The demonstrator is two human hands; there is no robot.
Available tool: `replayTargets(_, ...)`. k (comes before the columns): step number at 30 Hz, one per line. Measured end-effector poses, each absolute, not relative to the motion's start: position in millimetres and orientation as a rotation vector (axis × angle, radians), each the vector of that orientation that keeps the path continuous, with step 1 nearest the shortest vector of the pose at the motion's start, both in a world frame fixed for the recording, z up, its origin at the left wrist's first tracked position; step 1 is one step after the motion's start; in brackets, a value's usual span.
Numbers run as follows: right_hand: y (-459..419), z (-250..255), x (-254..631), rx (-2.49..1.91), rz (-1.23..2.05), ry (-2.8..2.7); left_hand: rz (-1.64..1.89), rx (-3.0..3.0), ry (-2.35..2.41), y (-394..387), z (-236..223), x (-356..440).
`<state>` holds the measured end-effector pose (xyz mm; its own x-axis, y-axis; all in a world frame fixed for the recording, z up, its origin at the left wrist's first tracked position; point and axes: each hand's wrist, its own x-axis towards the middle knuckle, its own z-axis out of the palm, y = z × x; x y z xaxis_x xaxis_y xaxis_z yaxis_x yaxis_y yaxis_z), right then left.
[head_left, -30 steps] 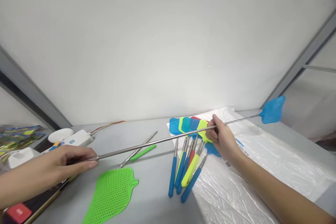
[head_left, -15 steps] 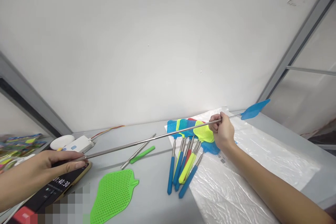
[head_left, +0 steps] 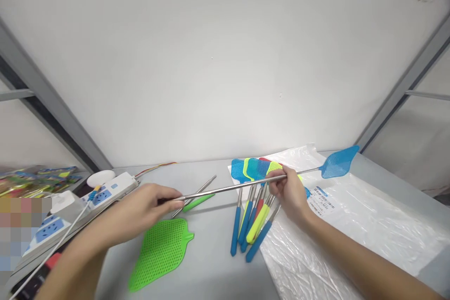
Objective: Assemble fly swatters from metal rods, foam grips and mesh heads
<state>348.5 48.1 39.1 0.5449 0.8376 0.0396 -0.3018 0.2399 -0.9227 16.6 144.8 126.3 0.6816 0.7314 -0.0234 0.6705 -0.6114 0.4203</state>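
Observation:
A blue fly swatter (head_left: 340, 163) with a long metal telescopic rod is held across the table between my hands. My left hand (head_left: 151, 208) is closed on the rod's left end, fingers and thumb pinching it; no grip shows beyond the hand. Nearer the blue head, my right hand (head_left: 288, 191) wraps round the rod. Below the rod lies a loose green swatter head (head_left: 163, 251), with a green handle (head_left: 198, 202) and a separate metal rod (head_left: 207, 183) behind it. Several swatters with blue handles (head_left: 236, 232) and yellow handles (head_left: 258, 223) lie in a bunch under my right hand.
A clear plastic bag (head_left: 372, 220) with a barcode label (head_left: 321, 200) covers the table's right part. At the left are a power strip (head_left: 112, 191), a white plug adapter (head_left: 68, 206) with a cable, a round white object (head_left: 101, 178) and colourful packets (head_left: 35, 180). A white wall (head_left: 211, 79) stands behind.
My hands have come closer together, and the stretch of rod between them is shorter. The left hand moved right, off the phone area. The view has shifted, showing more of the power strip.

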Motion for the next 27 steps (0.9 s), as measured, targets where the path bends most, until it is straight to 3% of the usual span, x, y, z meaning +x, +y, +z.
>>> replayTargets(3, 44, 40, 339, -1.075, 0.866, -0.617, 0.126, 2.522, 1.002, 137, 121, 35)
replayTargets(12, 29, 36, 302, -1.138, 1.034, -0.845, 0.331, 2.618, 0.891, 94, 91, 90)
replayTargets(27, 40, 57, 360, -0.951, 0.932, -0.537, 0.272, 2.583, 1.207, 147, 106, 34)
